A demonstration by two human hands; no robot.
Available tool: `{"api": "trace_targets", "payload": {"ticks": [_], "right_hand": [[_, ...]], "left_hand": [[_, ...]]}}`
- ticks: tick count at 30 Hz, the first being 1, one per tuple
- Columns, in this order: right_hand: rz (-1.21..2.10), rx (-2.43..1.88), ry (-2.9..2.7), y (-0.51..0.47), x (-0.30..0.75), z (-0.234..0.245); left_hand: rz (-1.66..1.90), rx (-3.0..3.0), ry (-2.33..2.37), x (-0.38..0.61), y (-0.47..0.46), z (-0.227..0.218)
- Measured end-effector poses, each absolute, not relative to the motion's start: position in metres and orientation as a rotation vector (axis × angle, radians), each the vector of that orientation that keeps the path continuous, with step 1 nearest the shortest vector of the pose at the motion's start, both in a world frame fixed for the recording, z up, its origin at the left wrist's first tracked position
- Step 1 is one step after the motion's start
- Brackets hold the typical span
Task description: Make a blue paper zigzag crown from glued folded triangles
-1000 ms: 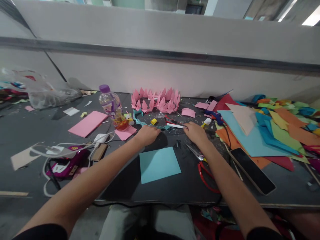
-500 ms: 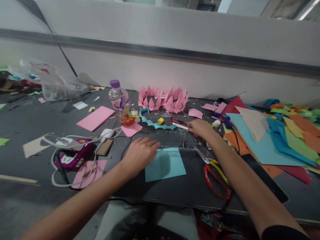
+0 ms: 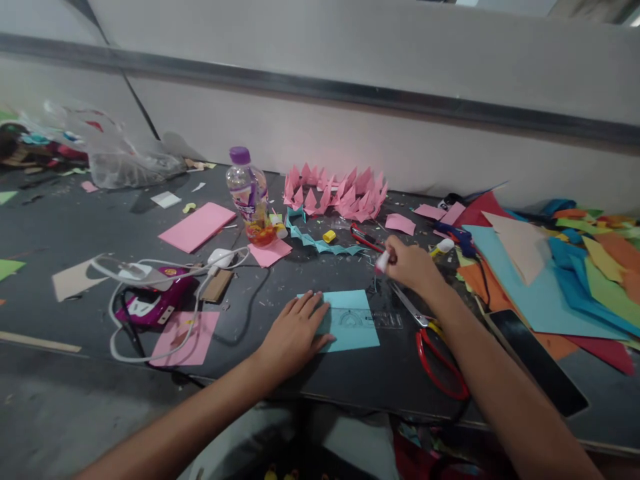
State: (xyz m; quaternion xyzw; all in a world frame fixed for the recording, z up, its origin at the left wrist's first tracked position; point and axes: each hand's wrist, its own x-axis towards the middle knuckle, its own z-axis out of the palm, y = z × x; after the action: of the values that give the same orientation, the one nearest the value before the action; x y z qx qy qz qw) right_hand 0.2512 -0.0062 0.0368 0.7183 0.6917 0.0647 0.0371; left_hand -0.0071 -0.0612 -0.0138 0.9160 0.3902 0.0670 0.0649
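Observation:
My left hand lies flat with fingers spread on the left part of a light blue paper sheet near the table's front edge. A clear plastic ruler lies across the sheet's far half. My right hand hovers just beyond the sheet, closed round a white pen whose end sticks out to the left. Red-handled scissors lie right of the sheet, under my right forearm.
Behind stand a pink folded paper crown, a teal folded strip and a drink bottle. Stacked coloured sheets and a black phone lie right. A purple device with white cables and pink sheets lie left.
My left hand drew back from the far items and settled flat on the blue sheet. My right hand picked up the white pen and lifted it. A clear ruler now lies over the sheet.

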Motion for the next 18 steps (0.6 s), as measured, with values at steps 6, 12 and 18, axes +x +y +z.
{"api": "trace_targets", "payload": {"ticks": [6,12,18], "right_hand": [[0.147,2.267,2.3,-0.046,0.24,0.025],[-0.392,2.019,2.75,-0.082,0.207,0.012],[-0.336,1.596,2.975,-0.1,0.19,-0.006]], "left_hand": [[0.103,2.755,1.02,-0.016,-0.048,-0.011],[0.155,2.69,1.12,-0.009,-0.05,-0.009],[0.309,2.671,1.089,-0.009,-0.047,-0.016]]}}
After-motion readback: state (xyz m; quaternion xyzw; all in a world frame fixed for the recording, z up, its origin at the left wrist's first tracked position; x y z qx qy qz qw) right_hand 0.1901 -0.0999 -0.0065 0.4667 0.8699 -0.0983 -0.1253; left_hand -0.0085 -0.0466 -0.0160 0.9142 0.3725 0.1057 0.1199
